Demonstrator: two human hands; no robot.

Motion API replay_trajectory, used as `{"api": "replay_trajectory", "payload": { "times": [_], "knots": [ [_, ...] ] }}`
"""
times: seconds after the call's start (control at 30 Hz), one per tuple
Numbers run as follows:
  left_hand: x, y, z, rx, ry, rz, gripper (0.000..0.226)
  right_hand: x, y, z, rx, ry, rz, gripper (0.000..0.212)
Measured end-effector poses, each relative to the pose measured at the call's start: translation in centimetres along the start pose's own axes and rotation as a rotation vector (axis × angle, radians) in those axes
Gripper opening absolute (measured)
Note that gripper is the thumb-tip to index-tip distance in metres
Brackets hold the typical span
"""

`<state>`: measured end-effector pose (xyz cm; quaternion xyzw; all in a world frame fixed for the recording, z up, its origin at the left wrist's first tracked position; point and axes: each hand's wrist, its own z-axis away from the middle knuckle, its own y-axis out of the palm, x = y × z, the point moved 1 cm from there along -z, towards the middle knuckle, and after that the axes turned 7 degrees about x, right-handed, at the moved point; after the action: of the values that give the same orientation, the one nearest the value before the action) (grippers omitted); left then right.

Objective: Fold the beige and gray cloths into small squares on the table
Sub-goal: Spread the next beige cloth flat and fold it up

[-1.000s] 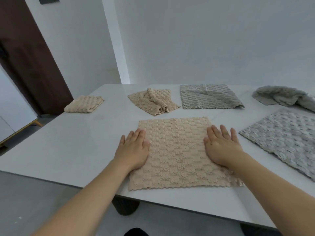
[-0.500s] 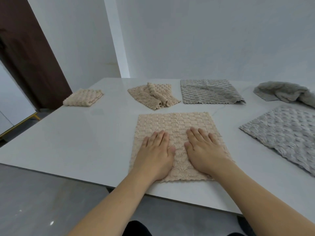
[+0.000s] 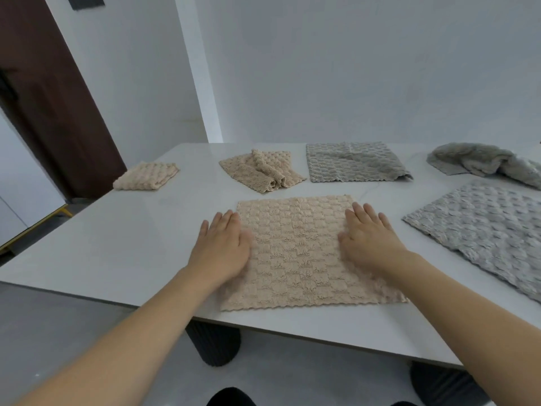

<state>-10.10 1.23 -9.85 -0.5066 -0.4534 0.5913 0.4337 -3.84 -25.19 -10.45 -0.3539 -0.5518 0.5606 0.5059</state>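
Observation:
A beige cloth (image 3: 295,253) lies spread flat on the white table (image 3: 123,247) in front of me. My left hand (image 3: 222,247) rests palm down over its left edge, fingers apart. My right hand (image 3: 369,238) presses flat on its right side. Behind it a beige cloth (image 3: 260,172) lies loosely rolled and rumpled. A small folded beige square (image 3: 146,175) sits at the far left. One gray cloth (image 3: 354,162) lies flat at the back, another gray cloth (image 3: 491,232) is spread on the right, and a crumpled gray cloth (image 3: 486,164) sits far right.
The table's near edge (image 3: 322,332) runs just below the spread cloth. Dark ribbed table legs (image 3: 216,344) stand underneath. A dark brown door (image 3: 44,98) is at the left, with white walls behind the table.
My hands slid apart from the cloth's middle out to its left and right sides. The cloth stays flat on the table.

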Motion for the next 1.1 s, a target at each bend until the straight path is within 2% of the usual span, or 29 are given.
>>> {"api": "replay_trajectory", "payload": {
  "times": [0.2,0.3,0.43,0.5,0.73,0.83,0.97,1.1],
  "knots": [
    [-5.4,-1.5,-6.5,-0.07,0.187,0.171,0.055,3.3,-1.8,-6.2,-0.011,-0.156,-0.04,0.058],
    [-6.4,-0.9,-9.8,-0.096,0.159,0.217,0.052,3.3,-1.1,-8.9,-0.015,-0.157,-0.011,0.056],
    [-5.7,3.3,-11.6,0.007,0.125,0.023,0.056,2.8,1.4,-10.2,0.007,-0.113,0.002,0.056],
    [-5.4,4.1,-12.2,0.015,0.104,0.0,0.057,2.7,1.7,-10.5,-0.001,-0.103,-0.001,0.057],
    [-5.5,3.8,-12.5,0.057,0.094,-0.033,0.058,2.5,1.5,-10.8,0.028,-0.099,-0.015,0.057],
    [-3.5,3.3,-12.2,0.077,0.101,-0.039,0.059,1.4,1.3,-10.5,0.039,-0.089,-0.002,0.057],
    [0.7,2.6,-10.6,0.093,0.015,-0.011,0.058,-1.6,0.7,-9.3,0.058,0.018,-0.017,0.058],
    [0.5,1.5,-10.1,0.113,-0.052,-0.11,0.058,-1.3,-0.2,-8.3,0.071,0.101,0.07,0.06]
  ]
}}
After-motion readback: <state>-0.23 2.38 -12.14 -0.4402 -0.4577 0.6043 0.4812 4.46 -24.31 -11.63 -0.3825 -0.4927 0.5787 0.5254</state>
